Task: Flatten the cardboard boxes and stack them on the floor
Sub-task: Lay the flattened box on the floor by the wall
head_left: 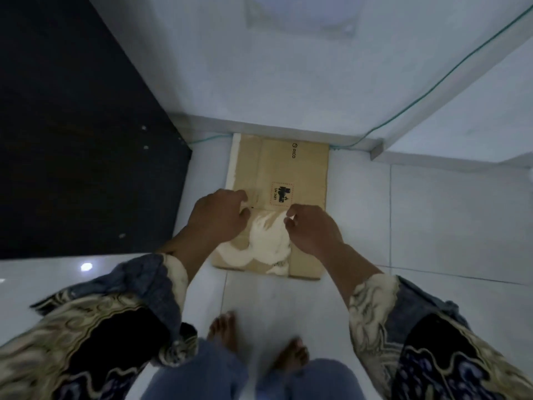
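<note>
A flattened brown cardboard box (291,168) lies on the white tiled floor against the wall, with a printed logo, a red-bordered label and a torn white patch on its near half. My left hand (217,216) hovers over its left middle with the fingers curled. My right hand (311,229) is over its near right part, fingers bent inward. Whether either hand touches or pinches the cardboard I cannot tell. A white strip (233,160) shows along the box's left edge.
A dark panel or piece of furniture (72,140) stands at the left. White walls meet in the corner behind the box, with a green cable (432,88) running along them. My bare feet (256,345) stand on the tiles just behind the box.
</note>
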Motion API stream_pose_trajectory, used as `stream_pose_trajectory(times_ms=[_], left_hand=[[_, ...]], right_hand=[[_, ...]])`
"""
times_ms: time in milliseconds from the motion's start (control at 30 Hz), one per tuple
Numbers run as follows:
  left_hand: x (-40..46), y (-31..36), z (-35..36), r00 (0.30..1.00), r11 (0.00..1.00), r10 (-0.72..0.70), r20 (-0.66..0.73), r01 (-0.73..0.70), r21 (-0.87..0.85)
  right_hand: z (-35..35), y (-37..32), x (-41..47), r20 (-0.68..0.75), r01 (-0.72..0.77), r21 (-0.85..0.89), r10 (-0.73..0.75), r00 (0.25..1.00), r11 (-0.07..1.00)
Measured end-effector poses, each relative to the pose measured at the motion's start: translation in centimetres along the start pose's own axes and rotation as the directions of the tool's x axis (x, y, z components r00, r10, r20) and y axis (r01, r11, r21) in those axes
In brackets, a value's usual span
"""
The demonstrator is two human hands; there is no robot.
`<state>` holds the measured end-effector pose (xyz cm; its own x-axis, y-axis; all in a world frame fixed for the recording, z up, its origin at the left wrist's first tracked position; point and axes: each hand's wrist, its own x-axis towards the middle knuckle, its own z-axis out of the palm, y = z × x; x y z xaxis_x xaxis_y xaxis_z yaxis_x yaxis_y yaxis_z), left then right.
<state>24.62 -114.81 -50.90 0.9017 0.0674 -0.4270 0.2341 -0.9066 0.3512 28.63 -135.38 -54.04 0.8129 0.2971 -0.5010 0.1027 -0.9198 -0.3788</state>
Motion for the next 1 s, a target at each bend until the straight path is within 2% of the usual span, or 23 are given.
stream_pose_trajectory(times_ms=[133, 233, 433, 600, 667, 833, 1000], left_hand=[[-9.6, 5.2, -12.4, 0.999, 0.999, -0.013, -0.038, 0.014, 0.035], [-16.8, 8.2, -20.3, 0.995, 0.999, -0.043, -0.095, 0.043, -0.006], [-27.5, 9.9, -31.9, 0.952, 0.989, -0.121, -0.280, 0.092, -0.114], [-35.0, 6.3, -37.3, 0.911, 0.989, -0.110, -0.398, 0.059, -0.139], [-37.6, 3.2, -39.0, 0.901, 0.991, -0.111, -0.418, 0.069, -0.113], [-43.1, -6.6, -42.4, 0.873, 0.991, -0.124, -0.472, 0.085, -0.103], [-48.8, -17.3, -46.4, 0.869, 0.991, -0.122, -0.480, 0.135, -0.006]], right_hand=[[-12.1, -8.2, -9.4, -0.064, 0.023, 0.052, -0.020, 0.998, 0.998], [-19.8, -14.1, -16.3, -0.125, 0.068, 0.023, -0.065, 0.990, 0.997], [-28.7, -24.9, -26.3, -0.272, 0.191, -0.123, -0.218, 0.937, 0.974], [-28.9, -34.2, -32.0, -0.340, 0.342, -0.233, -0.406, 0.849, 0.910], [-27.3, -38.2, -33.4, -0.356, 0.393, -0.224, -0.450, 0.819, 0.892], [-22.1, -47.9, -35.0, -0.410, 0.486, -0.176, -0.513, 0.754, 0.856], [-17.4, -57.5, -36.0, -0.444, 0.555, -0.140, -0.553, 0.705, 0.820]])
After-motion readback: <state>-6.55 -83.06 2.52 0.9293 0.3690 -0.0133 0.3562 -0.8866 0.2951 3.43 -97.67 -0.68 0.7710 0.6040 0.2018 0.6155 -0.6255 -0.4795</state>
